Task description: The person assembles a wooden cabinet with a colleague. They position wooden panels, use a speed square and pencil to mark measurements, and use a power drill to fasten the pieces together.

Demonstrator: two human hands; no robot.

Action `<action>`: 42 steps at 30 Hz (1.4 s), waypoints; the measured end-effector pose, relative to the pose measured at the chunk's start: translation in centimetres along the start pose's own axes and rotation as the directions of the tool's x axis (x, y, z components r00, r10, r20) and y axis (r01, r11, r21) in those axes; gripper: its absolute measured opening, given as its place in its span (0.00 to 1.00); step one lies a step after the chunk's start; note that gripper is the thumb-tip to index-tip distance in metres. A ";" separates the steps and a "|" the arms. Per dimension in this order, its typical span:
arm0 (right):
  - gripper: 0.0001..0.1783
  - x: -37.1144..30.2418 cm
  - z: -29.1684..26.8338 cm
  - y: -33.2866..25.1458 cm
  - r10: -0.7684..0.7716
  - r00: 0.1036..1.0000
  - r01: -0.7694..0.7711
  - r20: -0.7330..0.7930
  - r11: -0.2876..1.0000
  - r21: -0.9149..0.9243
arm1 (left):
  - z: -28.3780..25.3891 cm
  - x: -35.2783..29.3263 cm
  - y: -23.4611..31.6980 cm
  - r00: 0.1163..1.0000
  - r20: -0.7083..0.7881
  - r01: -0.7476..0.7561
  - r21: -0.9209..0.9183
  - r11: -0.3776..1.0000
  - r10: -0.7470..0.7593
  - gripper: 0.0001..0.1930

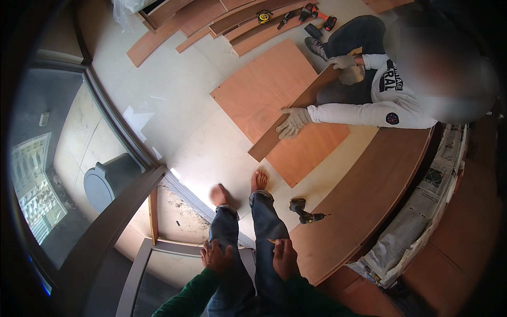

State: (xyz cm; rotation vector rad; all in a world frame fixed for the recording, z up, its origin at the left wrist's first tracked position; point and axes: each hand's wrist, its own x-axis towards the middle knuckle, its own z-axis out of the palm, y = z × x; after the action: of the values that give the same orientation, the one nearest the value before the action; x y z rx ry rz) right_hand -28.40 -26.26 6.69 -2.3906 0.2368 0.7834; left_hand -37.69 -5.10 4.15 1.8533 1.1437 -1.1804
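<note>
My left hand (216,257) rests on my left knee, fingers apart and nothing in it. Over my right thigh, my right hand (285,258) is closed around a thin yellow pencil (271,241), whose end sticks out toward the left. Ahead of me a seated co-worker in gloves grips a long narrow wooden board (311,99) with both hands. That board lies slanted across a square plywood panel (265,84). A second plywood piece (303,153) shows on its near side. To the right of my feet, a cordless drill (305,211) lies at the edge of a large curved wood sheet (364,195).
Several wooden planks (182,24) are stacked at the back, with a tape measure (264,17) and red-and-black power tools (308,14) on or beside them. A framed glass door (113,113) stands at left. Wrapped material (417,216) lies along the right.
</note>
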 end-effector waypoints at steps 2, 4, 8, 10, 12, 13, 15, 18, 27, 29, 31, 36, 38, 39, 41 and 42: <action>0.18 -0.9 1.1 1.3 -0.011 0.999 0.012 -0.050 1.000 0.028 | 2.2 0.3 -0.6 0.998 -0.057 -0.014 0.033 0.999 0.016 0.33; 0.17 -2.6 2.0 3.3 -0.106 0.994 0.107 0.023 0.990 -0.089 | 3.8 0.8 -1.0 0.987 -0.131 -0.072 0.128 0.989 0.089 0.33; 0.14 -4.0 2.4 5.6 -0.070 0.997 0.077 0.044 0.982 -0.175 | 4.6 0.1 -1.0 0.981 -0.143 -0.106 0.175 0.979 0.132 0.32; 0.15 -4.0 2.2 6.3 -0.009 0.999 0.014 0.044 0.995 -0.096 | 4.8 -0.2 -0.7 0.989 -0.117 -0.071 0.153 0.986 0.089 0.32; 0.15 -4.3 2.0 6.6 -0.035 0.998 0.041 0.053 0.994 -0.100 | 5.1 -0.5 -0.6 0.993 -0.096 -0.049 0.157 0.986 0.065 0.33; 0.15 -4.5 2.0 6.6 -0.019 0.998 0.026 0.063 0.995 -0.101 | 5.3 -0.5 -0.5 0.994 -0.090 -0.047 0.168 0.985 0.063 0.32; 0.14 -4.8 1.9 6.8 -0.054 0.998 0.055 0.012 0.992 -0.111 | 6.0 -0.5 -0.5 0.993 -0.097 -0.050 0.199 0.979 0.070 0.32; 0.14 -5.3 2.0 7.1 -0.052 0.998 0.049 -0.023 0.993 -0.108 | 6.9 -0.7 -0.6 0.986 -0.137 -0.058 0.243 0.968 0.093 0.32; 0.15 -6.1 1.5 9.4 0.074 0.997 -0.071 0.037 0.996 -0.062 | 8.3 -1.2 -0.2 0.973 -0.176 -0.094 0.285 0.954 0.148 0.30; 0.15 -6.1 1.5 9.5 0.070 0.997 -0.067 0.045 0.996 -0.062 | 8.4 -1.4 -0.1 0.970 -0.188 -0.091 0.295 0.951 0.151 0.30; 0.14 -6.2 1.4 9.5 0.074 0.995 -0.071 0.069 0.996 -0.051 | 8.5 -1.4 -0.4 0.969 -0.192 -0.095 0.286 0.953 0.155 0.30; 0.15 -6.4 1.4 9.8 0.057 0.998 -0.057 0.016 0.998 0.000 | 8.8 -1.2 -0.7 0.970 -0.186 -0.097 0.287 0.953 0.155 0.31; 0.15 -6.4 1.4 9.8 0.059 0.998 -0.060 0.003 0.998 0.020 | 8.8 -1.3 -0.4 0.971 -0.183 -0.096 0.290 0.952 0.153 0.31; 0.15 -6.3 1.3 9.9 0.065 0.998 -0.065 0.003 0.997 0.029 | 8.8 -1.3 -0.3 0.971 -0.183 -0.096 0.291 0.952 0.154 0.31; 0.15 -6.3 1.3 9.9 0.071 0.997 -0.071 0.007 0.997 0.034 | 8.6 -1.4 -0.3 0.972 -0.182 -0.092 0.293 0.952 0.151 0.31; 0.15 -6.3 1.4 10.0 0.070 0.997 -0.071 0.007 0.997 0.030 | 8.7 -1.4 -0.2 0.971 -0.183 -0.094 0.289 0.953 0.152 0.31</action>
State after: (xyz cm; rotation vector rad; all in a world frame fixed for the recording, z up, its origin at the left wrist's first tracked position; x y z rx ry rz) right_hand -37.55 -33.57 4.53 -2.3626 0.3297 0.8133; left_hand -41.24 -12.86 2.12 2.2706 0.9889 -1.1475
